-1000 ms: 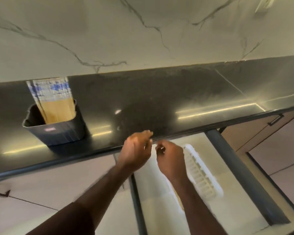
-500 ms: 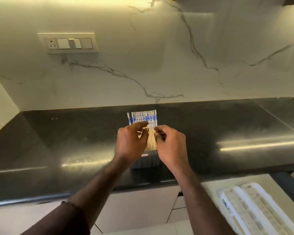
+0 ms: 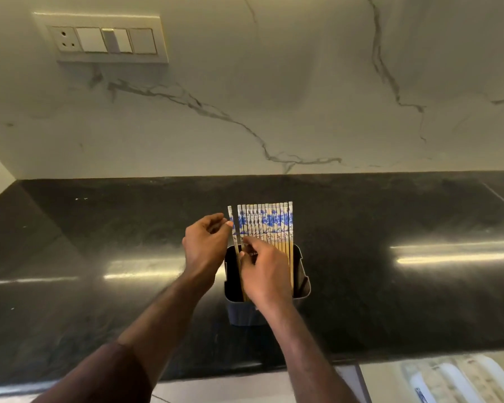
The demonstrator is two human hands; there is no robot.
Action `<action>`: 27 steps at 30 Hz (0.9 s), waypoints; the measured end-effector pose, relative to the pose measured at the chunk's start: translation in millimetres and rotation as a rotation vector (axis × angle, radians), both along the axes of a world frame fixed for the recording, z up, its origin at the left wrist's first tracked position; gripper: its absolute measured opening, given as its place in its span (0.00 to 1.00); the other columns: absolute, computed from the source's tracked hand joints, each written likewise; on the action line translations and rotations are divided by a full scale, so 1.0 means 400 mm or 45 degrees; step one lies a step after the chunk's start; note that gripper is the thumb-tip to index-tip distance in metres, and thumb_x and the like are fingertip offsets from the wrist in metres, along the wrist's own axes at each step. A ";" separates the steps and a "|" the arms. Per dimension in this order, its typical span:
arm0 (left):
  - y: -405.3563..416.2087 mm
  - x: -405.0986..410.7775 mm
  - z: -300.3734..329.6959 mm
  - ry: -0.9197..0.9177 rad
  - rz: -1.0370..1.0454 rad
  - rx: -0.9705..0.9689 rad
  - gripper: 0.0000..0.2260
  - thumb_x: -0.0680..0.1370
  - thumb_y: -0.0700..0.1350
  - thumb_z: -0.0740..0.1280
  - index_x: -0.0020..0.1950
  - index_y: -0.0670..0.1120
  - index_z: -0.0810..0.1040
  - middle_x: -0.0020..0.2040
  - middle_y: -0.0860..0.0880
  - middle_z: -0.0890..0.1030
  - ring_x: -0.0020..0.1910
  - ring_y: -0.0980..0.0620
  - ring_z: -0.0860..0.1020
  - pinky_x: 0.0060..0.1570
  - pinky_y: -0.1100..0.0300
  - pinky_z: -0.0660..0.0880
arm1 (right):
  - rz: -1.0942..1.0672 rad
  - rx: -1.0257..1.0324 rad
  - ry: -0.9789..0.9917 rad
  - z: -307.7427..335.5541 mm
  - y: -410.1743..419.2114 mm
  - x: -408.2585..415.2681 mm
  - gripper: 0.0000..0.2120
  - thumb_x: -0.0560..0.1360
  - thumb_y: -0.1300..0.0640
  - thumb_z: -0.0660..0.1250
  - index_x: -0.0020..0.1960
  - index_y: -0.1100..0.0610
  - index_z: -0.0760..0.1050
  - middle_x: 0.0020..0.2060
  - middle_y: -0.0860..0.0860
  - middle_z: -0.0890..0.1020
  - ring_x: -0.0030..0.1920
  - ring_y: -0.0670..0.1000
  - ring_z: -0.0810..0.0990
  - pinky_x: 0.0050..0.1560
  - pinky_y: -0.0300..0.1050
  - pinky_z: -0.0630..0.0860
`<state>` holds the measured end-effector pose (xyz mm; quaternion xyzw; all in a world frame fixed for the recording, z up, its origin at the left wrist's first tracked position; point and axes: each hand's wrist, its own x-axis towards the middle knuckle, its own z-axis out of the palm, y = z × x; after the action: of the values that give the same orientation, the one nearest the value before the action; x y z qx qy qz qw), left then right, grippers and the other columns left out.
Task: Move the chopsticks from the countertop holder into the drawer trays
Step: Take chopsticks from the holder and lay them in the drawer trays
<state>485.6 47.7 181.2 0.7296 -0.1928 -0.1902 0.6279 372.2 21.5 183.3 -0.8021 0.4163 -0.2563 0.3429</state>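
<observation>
Switches and a socket sit in a wall plate (image 3: 109, 39) at the upper left, on the marble wall (image 3: 303, 91). Below it the black countertop (image 3: 99, 228) runs across the whole view, with bright streaks of reflected light that hide its surface in places.

Near the middle, the left hand (image 3: 205, 248) is raised beside the holder, thumb and forefinger pinching one chopstick (image 3: 230, 216) that stands a little apart from the others. Only the upper end of this stick is clear; its lower part passes behind the hand and into the dark holder. The other fingers are curled in.

Just right of it, the chopsticks (image 3: 266, 225) stand upright in a close row in the grey holder (image 3: 301, 274), their blue and white ends up and their wooden shafts going down inside. The right hand (image 3: 264, 274) lies in front of the holder and covers most of its opening and front wall. Its fingertips press on the shafts at the left of the row, but I cannot tell whether they grip any stick.

At the lower right corner, white drawer trays (image 3: 448, 379) show under the counter edge, blurred and cut off by the frame.
</observation>
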 end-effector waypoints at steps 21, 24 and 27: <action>-0.020 0.003 -0.020 0.127 -0.272 -0.117 0.08 0.74 0.36 0.72 0.52 0.44 0.83 0.46 0.48 0.86 0.47 0.52 0.85 0.51 0.50 0.81 | -0.144 0.036 0.019 -0.029 0.001 0.026 0.16 0.78 0.56 0.66 0.65 0.48 0.74 0.53 0.45 0.82 0.53 0.43 0.79 0.55 0.39 0.75; -0.018 0.005 -0.024 0.129 -0.262 -0.108 0.07 0.74 0.36 0.72 0.52 0.42 0.83 0.45 0.47 0.86 0.46 0.50 0.85 0.50 0.49 0.81 | -0.100 0.041 0.034 -0.031 -0.001 0.024 0.15 0.77 0.57 0.66 0.63 0.47 0.75 0.52 0.45 0.82 0.49 0.41 0.76 0.53 0.39 0.75; -0.009 0.008 -0.013 0.106 -0.208 -0.143 0.07 0.73 0.37 0.73 0.49 0.45 0.84 0.43 0.49 0.87 0.45 0.50 0.85 0.47 0.54 0.82 | -0.071 0.032 0.018 -0.018 -0.005 0.022 0.12 0.77 0.57 0.67 0.60 0.48 0.77 0.51 0.45 0.81 0.50 0.42 0.76 0.53 0.37 0.73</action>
<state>488.6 44.1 176.0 0.6666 -0.2359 -0.2598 0.6576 381.1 19.7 176.3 -0.7875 0.4442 -0.2550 0.3428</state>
